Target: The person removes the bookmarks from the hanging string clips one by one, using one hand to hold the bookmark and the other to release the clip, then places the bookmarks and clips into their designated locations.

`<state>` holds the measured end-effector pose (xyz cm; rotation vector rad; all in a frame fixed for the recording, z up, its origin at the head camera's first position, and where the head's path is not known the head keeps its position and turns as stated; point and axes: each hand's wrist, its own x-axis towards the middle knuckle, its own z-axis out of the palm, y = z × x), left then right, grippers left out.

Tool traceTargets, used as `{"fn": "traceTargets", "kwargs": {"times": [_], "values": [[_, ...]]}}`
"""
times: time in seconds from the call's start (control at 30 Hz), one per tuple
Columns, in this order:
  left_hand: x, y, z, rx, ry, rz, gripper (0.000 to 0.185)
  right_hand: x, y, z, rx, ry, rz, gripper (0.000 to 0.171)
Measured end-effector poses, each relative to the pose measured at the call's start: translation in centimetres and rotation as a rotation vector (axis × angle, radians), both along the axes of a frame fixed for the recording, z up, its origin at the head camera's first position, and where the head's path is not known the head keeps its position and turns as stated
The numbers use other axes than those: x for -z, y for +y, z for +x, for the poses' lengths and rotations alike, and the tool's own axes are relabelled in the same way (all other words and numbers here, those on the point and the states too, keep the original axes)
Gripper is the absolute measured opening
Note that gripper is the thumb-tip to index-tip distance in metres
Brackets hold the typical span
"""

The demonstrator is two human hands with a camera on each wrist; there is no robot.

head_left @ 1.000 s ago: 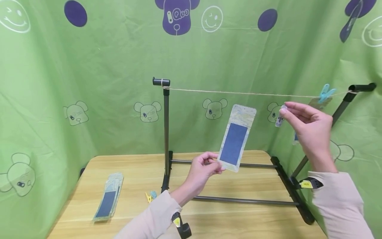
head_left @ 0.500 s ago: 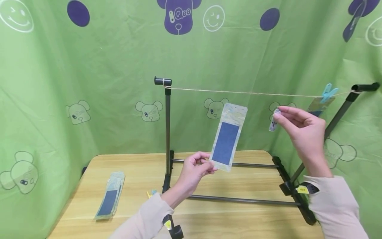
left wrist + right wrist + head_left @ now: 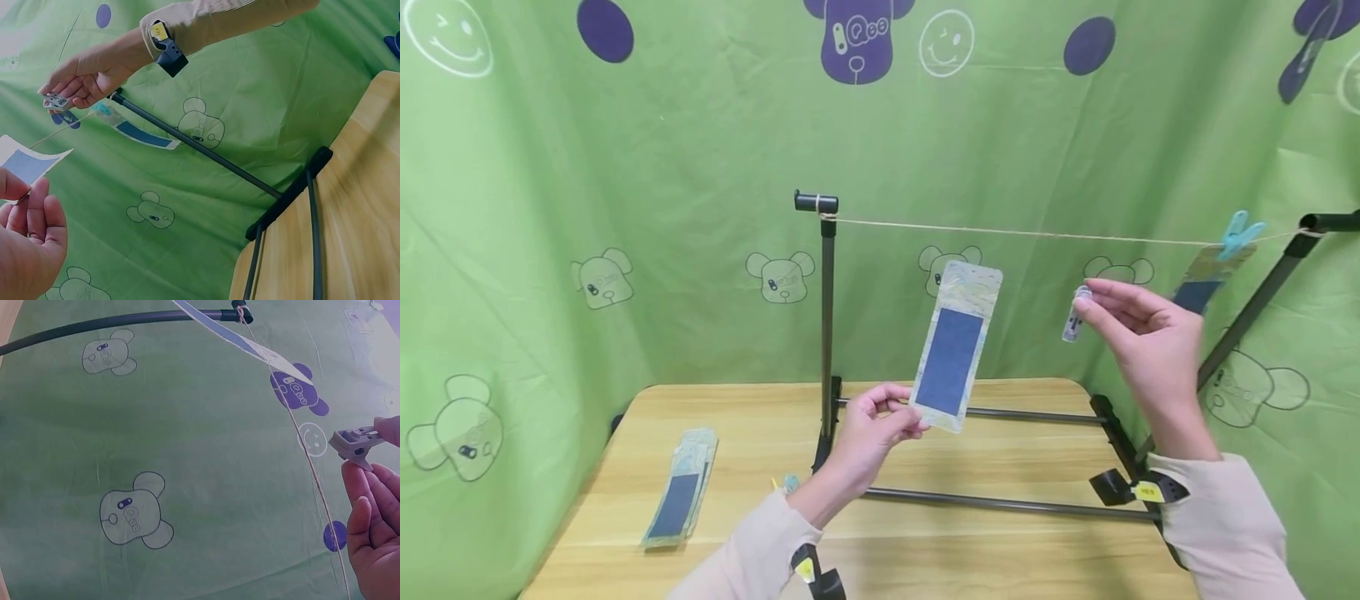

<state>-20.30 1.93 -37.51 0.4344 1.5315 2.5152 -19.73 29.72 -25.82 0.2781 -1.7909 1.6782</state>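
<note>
My left hand pinches the lower left corner of a long flat card with a dark blue panel and a pale patterned border. The card tilts upright, its top below the string in the head view. To its right, my right hand pinches a small pale clothespin between thumb and fingers. In the right wrist view the clothespin is apart from the string. A light blue clothespin holds a similar card on the string's right end, partly hidden by my right hand.
Overlapping cards lie at the left of the wooden table. Yellow and blue clothespins are mostly hidden behind my left forearm. A black stand carries the string, with bars low across the table. A green curtain surrounds it.
Both hands have moved left in the head view, still holding the card and the pale clothespin. The right hand has also come lower, showing more of the hanging card.
</note>
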Motion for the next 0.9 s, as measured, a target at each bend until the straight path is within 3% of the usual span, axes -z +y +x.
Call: {"fn": "traceTargets", "kwargs": {"times": [0.4,0.9], "values": [[0.1,-2.1,0.0,-0.051,0.003,-0.004,0.022,1.0,-1.0,0.2,-0.020,-0.032,-0.004,0.033],[0.2,-4.7,0.3,-0.082,-0.030,-0.007,0.018,3.0,-1.9,0.1,0.015,-0.076,0.121,0.031]]}}
